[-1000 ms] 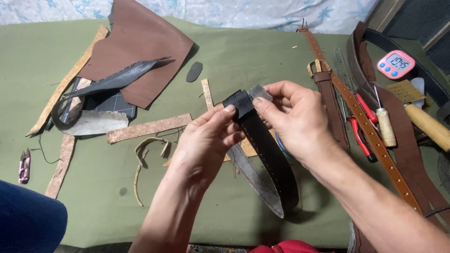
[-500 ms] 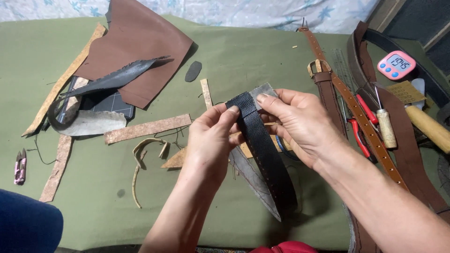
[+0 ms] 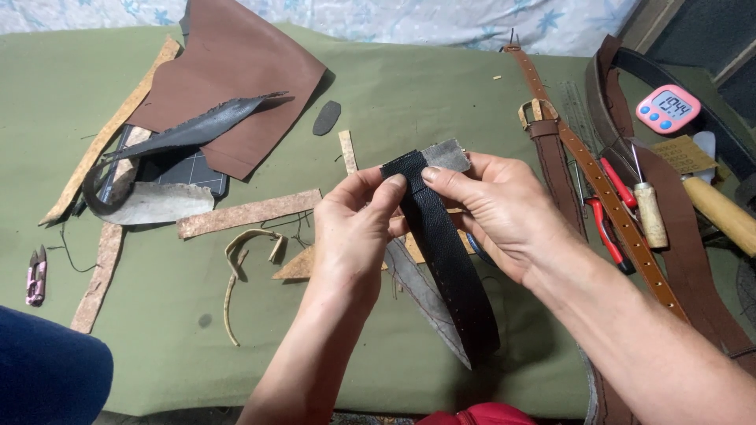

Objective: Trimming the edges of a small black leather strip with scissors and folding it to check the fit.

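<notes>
We hold a black leather strap (image 3: 445, 252) up over the middle of the green table (image 3: 441, 94), near its front edge. Our left hand (image 3: 354, 228) pinches the strap's upper end between thumb and forefinger, and our right hand (image 3: 496, 208) grips the same end from the other side, thumb on the grained face and fingers behind, where the grey underside of the leather folds over and shows. The rest of the strap hangs down toward us, with a grey pointed leather piece (image 3: 425, 295) lying under it on the table. Toward the back left corner lies a large brown leather sheet (image 3: 236, 86) with a dark curved offcut (image 3: 189, 134) across it, and pale tan scrap strips (image 3: 248, 212) are scattered between that sheet and our hands. A small dark oval piece (image 3: 326, 118) sits just right of the brown sheet. Along the right edge run a tan punched belt (image 3: 598, 181) with a buckle (image 3: 537, 112), red-handled pliers (image 3: 606, 224), an awl with a wooden handle (image 3: 650, 212) and a wooden mallet handle (image 3: 720, 212). A pink timer (image 3: 668, 109) stands near the back right corner. Small pink snips (image 3: 35, 277) lie near the left edge.
</notes>
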